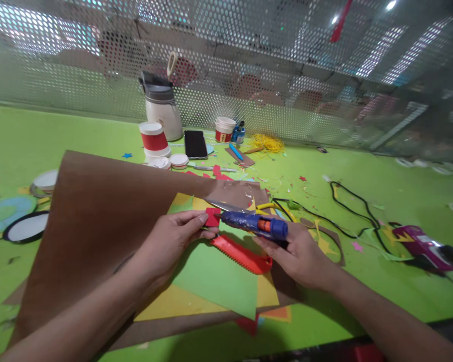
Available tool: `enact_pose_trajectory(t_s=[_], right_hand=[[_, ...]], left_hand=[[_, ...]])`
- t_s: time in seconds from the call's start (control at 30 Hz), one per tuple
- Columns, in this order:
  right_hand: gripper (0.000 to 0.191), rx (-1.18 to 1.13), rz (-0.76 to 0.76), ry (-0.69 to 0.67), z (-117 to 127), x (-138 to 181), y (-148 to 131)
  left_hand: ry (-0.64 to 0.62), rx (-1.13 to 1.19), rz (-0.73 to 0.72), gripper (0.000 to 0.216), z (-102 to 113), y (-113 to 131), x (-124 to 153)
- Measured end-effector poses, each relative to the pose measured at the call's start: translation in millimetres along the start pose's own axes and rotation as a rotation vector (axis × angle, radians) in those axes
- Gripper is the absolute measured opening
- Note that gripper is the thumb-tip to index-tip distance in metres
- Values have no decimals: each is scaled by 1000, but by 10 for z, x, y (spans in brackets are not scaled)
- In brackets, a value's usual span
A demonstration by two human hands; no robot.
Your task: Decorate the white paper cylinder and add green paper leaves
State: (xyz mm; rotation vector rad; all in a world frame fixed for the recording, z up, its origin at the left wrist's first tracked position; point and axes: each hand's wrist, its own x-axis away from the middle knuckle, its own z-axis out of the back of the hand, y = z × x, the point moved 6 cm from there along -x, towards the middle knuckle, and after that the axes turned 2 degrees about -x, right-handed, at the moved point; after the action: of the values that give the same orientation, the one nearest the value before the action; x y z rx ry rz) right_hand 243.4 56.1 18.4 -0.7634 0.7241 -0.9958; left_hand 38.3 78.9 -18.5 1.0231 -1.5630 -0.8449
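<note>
My left hand pinches a small red paper piece between thumb and fingers, above stacked green and yellow paper sheets. My right hand grips a blue glue gun, whose nozzle points left and touches the red piece. Just below the hands, a red serrated strip lies on the green sheet. A large brown sheet curls up under my left forearm.
A phone, red-and-white cups, a white jug and yellow shreds stand at the back by a perforated metal screen. A black cable and a purple glue gun lie right. Round paper discs lie left.
</note>
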Motion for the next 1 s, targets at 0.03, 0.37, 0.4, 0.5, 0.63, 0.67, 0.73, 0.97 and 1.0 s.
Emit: enact_pose_trajectory(t_s=[0.03,0.37,0.4,0.5,0.63,0.67,0.73,0.97,1.0], right_hand=[[15,-4,5,0,-1,1,-6],[22,32,50,57,24,-20,-22],[22,36,46,54,21,-23,-17],[20,50,30,44,20,-21,-8],[20,61,15,33,27,-5,-11],[19,68,12,24,24,-1,-12],[16,65,19,20,23,5,-18],[21,25,30,46,15,-5,-13],[21,23,32,51,16,-11,-12]], left_hand=[[2,4,0,13,3,1,0],[-45,62,8,11,-20,-20,0],[-48,62,8,11,-26,-18,3],[-51,53,0,11,-32,-6,14],[-52,61,3,10,-29,1,19],[-53,62,7,11,-30,1,17],[-50,68,12,11,-28,2,10],[-54,78,30,11,-25,-9,6],[-56,76,32,11,-26,-13,8]])
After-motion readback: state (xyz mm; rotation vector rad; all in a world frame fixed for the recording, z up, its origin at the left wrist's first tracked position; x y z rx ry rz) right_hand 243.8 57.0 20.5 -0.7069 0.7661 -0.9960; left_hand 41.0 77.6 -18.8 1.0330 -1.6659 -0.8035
